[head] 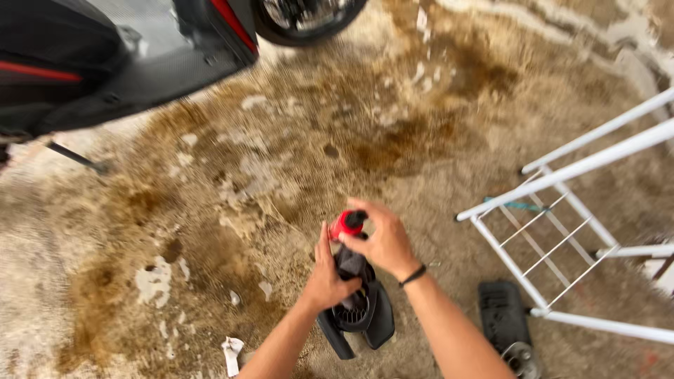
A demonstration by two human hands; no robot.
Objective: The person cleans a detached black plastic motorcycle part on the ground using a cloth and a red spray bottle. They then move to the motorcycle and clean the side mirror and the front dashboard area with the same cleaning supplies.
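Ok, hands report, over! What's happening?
Left hand gripping black plastic vented part. Right hand holding small red-and-black tool at its top. Nothing blocking; white metal rack stands off to the right.

Counted: two hands (330,277) (382,242), one red-capped tool (347,224), two black covers (361,316) (502,316), one white rack (569,210), one scooter (105,63).

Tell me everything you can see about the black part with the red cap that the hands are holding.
The black part looks like moulded plastic: a curved housing with a round ribbed grille low down and a narrow neck rising to a red cap. It is held roughly upright above the stained concrete floor. The left hand grips the neck from the side; the right hand closes over the cap from above. Its lower edge is partly hidden.
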